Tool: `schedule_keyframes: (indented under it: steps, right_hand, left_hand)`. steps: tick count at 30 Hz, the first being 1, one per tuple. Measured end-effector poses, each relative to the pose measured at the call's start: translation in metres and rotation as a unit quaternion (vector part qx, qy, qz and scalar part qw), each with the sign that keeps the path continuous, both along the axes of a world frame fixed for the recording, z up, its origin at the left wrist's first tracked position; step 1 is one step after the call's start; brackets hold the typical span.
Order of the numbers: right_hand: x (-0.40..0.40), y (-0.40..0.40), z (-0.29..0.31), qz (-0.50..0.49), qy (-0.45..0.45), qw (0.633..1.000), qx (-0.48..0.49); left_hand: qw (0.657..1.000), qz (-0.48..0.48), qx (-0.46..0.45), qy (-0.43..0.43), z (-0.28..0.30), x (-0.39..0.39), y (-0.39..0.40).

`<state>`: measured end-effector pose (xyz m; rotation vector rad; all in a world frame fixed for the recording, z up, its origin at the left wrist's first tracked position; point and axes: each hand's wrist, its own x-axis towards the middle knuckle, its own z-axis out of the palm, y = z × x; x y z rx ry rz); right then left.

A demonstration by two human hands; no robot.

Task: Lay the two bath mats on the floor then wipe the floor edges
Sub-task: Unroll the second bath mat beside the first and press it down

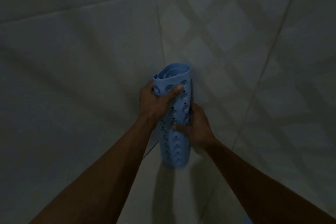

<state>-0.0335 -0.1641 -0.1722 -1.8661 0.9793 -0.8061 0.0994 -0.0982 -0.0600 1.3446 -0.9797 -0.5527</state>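
A light blue rubber bath mat [179, 149], rolled into a tight tube with suction cups and small holes on its outside, is held above the tiled floor [72, 60] in the middle of the head view. My left hand [154, 102] grips the tube near its far, open end, thumb across the front. My right hand [198, 127] clasps the tube lower down from the right side. The roll points away from me, its coiled end visible at the top. Only one mat is in view.
Large pale grey tiles with grout lines cover the whole view in dim light. A faint diamond pattern of light lies on the tiles at the upper right. A sliver of blue shows at the bottom right edge [248, 221].
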Motion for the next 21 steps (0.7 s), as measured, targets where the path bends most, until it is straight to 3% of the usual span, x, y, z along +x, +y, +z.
schedule_keyframes:
  steps: [7, 14, 21]
  right_hand:
    - [-0.062, 0.049, 0.067, -0.027, -0.043, 0.996, 0.077]
    - [-0.153, 0.094, 0.081, -0.130, -0.076, 0.981, 0.122]
    - [-0.286, 0.155, 0.085, -0.268, -0.067, 0.950, 0.148]
  left_hand:
    - [0.997, 0.073, 0.012, -0.004, 0.027, -0.050, 0.012]
    - [0.999, -0.008, -0.010, 0.037, 0.025, -0.137, 0.023]
    - [0.973, -0.158, 0.064, 0.155, 0.020, -0.261, 0.036]
